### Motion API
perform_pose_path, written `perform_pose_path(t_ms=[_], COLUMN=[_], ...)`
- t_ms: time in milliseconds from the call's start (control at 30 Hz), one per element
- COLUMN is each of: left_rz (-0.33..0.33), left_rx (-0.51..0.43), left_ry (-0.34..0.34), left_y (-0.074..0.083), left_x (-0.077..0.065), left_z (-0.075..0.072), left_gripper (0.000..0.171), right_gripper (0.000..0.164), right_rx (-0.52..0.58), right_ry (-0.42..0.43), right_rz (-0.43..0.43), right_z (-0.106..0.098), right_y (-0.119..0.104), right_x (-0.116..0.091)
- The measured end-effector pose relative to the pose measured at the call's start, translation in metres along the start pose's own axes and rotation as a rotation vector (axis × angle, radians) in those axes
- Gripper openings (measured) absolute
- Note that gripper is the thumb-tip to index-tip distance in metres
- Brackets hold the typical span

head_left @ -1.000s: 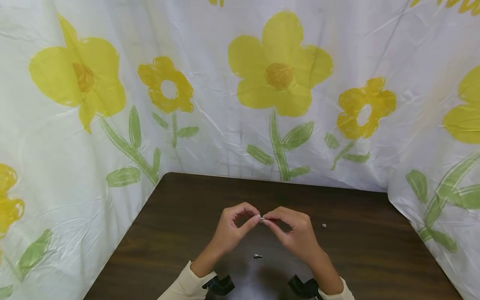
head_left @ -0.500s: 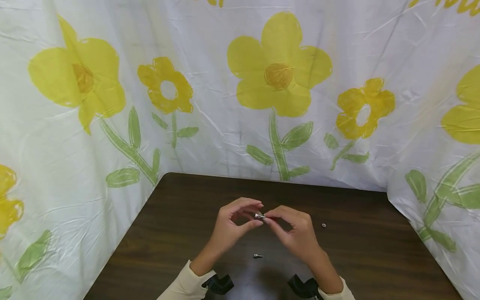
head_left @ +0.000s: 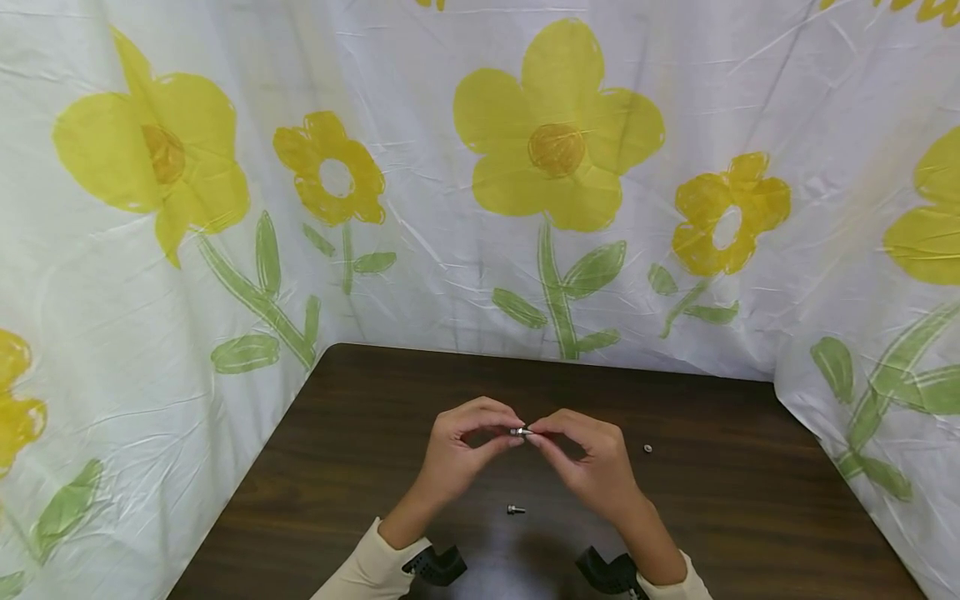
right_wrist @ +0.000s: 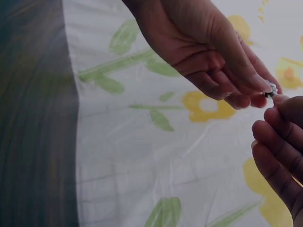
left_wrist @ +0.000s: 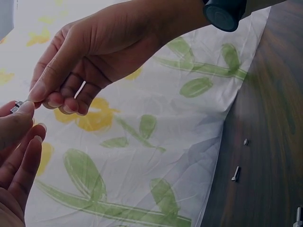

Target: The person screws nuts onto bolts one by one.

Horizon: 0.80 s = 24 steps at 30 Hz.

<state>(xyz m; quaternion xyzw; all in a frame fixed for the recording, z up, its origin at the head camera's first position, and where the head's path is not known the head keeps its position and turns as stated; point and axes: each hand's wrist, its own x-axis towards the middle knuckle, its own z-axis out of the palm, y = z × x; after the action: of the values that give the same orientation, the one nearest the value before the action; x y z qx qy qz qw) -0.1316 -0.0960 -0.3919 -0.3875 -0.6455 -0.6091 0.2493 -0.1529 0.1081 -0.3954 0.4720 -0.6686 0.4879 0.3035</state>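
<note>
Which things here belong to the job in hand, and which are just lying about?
In the job:
small metal piece, pinched by left hand and right hand
probably, loose bolt-like part and tiny round part on the table

Just there:
flowered curtain
the table itself

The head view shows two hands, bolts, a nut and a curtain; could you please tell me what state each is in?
Left hand: pinches the held bolt.
Right hand: pinches the bolt's other end.
Held bolt: raised off the table.
Loose bolt: lying on its side.
Nut: lying alone on the table.
Curtain: hanging, creased.
</note>
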Motion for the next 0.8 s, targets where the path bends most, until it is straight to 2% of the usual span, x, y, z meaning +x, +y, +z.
perform_pose_path(t_ms=[233, 500, 633, 800], left_rz=[-0.045, -0.063, -0.079, -0.085], left_rx=[0.017, 0.036, 0.049, 0.062], left_ry=[0.010, 0.013, 0.015, 0.017], left_y=[0.004, 0.008, 0.009, -0.008], left_x=[0.001, 0.003, 0.003, -0.004], left_z=[0.000, 0.001, 0.002, 0.002], left_gripper=[0.025, 0.023, 0.019, 0.020], right_gripper=[0.032, 0.032, 0.024, 0.012], right_rx=[-0.001, 0.003, 0.012, 0.014], right_ry=[0.001, 0.000, -0.004, -0.003], right_rz=[-0.001, -0.004, -0.010, -0.008], right_z=[0.000, 0.000, 0.000, 0.001], right_y=[0.000, -0.001, -0.001, -0.001], right_x=[0.000, 0.001, 0.001, 0.001])
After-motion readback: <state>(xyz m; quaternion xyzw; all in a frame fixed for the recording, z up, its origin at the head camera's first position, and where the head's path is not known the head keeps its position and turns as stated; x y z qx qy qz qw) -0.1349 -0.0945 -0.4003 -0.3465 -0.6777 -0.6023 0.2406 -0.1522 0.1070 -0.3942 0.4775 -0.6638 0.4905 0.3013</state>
